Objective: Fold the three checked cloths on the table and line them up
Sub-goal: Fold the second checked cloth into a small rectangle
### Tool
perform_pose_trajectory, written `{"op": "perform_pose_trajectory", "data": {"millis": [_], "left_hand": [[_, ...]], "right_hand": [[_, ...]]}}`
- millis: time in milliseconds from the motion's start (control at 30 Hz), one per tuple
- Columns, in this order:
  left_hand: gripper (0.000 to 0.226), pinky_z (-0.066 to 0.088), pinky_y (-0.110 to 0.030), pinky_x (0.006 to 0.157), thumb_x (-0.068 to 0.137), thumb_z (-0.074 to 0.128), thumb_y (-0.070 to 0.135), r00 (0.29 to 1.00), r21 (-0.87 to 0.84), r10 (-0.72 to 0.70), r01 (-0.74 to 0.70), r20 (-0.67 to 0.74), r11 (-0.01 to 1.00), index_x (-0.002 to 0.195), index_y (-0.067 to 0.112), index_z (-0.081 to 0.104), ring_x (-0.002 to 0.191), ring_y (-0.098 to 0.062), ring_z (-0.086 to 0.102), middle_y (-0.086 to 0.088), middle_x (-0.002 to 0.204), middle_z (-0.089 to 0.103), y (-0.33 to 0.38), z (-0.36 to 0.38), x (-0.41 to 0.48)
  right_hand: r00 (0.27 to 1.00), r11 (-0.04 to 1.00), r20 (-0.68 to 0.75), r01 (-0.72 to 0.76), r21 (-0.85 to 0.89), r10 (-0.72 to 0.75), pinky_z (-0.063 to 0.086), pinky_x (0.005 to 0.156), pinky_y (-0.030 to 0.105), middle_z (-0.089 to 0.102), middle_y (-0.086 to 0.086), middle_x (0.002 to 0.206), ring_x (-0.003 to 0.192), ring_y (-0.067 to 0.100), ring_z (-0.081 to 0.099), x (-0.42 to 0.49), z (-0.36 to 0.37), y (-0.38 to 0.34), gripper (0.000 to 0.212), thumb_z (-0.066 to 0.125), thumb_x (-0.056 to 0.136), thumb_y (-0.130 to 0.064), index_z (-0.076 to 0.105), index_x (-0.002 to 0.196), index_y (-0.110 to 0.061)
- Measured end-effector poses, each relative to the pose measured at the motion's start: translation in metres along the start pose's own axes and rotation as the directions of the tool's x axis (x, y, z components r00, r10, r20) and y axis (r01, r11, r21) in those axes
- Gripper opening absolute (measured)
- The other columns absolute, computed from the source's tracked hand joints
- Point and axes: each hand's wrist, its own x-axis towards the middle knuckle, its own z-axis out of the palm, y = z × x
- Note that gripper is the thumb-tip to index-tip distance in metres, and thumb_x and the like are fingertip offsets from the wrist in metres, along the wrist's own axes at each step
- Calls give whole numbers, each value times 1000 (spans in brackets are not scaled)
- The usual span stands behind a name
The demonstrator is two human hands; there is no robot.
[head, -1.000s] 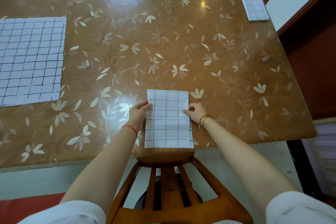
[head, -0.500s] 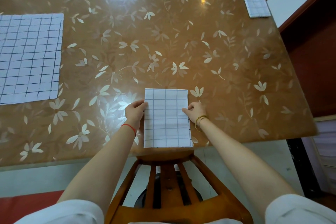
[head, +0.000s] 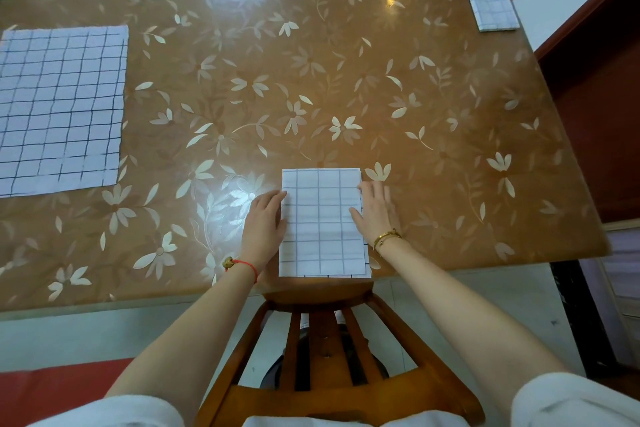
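While squaring: left hand and right hand, fingers flat, are pressing the cloth between them.
Reason: probably evening the layers.

Open table between spread cloth far left, small folded cloth far-right corner; chair back at near edge.

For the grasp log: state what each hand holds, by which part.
Nothing is gripped. The left hand and right hand rest flat at the left and right edges of the folded checked cloth.
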Motion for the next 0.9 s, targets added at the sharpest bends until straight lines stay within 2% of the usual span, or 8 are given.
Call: {"op": "perform_pose_trajectory", "data": {"millis": [67,133,200,300,533,700,800,900], "left_hand": [[59,28,-38,116,92,60,8,997,89,41,-46,62,995,148,12,41,144,-27,30,-7,153,39,-2,-1,5],[69,21,-44,121,94,59,11,989,161,36,-60,146,985,154,12,26,150,-31,16,-7,162,24,-2,-2,14],[78,17,-51,122,94,58,16,971,224,19,-74,237,972,157,13,12,152,-31,3,-4,165,8,0,-4,26],[94,11,-56,121,90,66,23,935,282,-18,-89,355,955,158,14,1,152,-30,-7,-1,166,-4,5,-6,43],[104,11,-53,119,81,77,32,880,305,-5,-158,474,939,157,16,8,152,-29,-6,-3,165,-7,5,-2,56],[106,9,-52,120,80,78,34,876,299,18,-183,481,936,158,18,7,152,-29,-8,-3,165,-8,2,-2,55],[109,9,-51,121,80,79,33,876,286,12,-170,482,943,158,19,4,152,-29,-9,-3,165,-8,3,-2,54],[112,9,-50,121,79,80,33,881,281,4,-155,472,947,158,21,3,152,-30,-9,-2,166,-7,3,-2,55]], "right_hand": [[994,994,50,98,-52,-96,38,106,43,37,5,143,130,27,33,0,-3,-6,54,58,92,-30,39,141,-17],[977,982,159,161,-103,-144,23,117,46,17,1,159,145,29,14,5,-5,-13,61,48,98,-32,23,152,-22],[956,965,238,214,-151,-174,12,120,49,0,-6,163,149,30,-1,10,-4,-20,63,41,100,-35,11,155,-27],[944,957,286,223,-188,-163,5,120,53,-9,-9,162,149,30,-9,20,-2,-31,65,38,101,-39,5,155,-28],[926,991,372,105,-82,-68,7,117,62,-13,-10,162,147,37,-16,30,4,-46,73,42,97,-45,2,155,-27],[935,926,320,248,-285,-152,-8,113,66,-8,-10,162,148,34,-15,32,12,-51,71,31,96,-55,3,155,-27],[918,899,333,318,-300,-214,-8,113,65,-5,-10,163,149,30,-14,35,16,-66,66,26,99,-51,3,156,-26],[920,908,340,300,-293,-195,-5,115,64,-3,-11,163,149,28,-13,39,19,-78,60,21,102,-42,2,156,-23]]}}
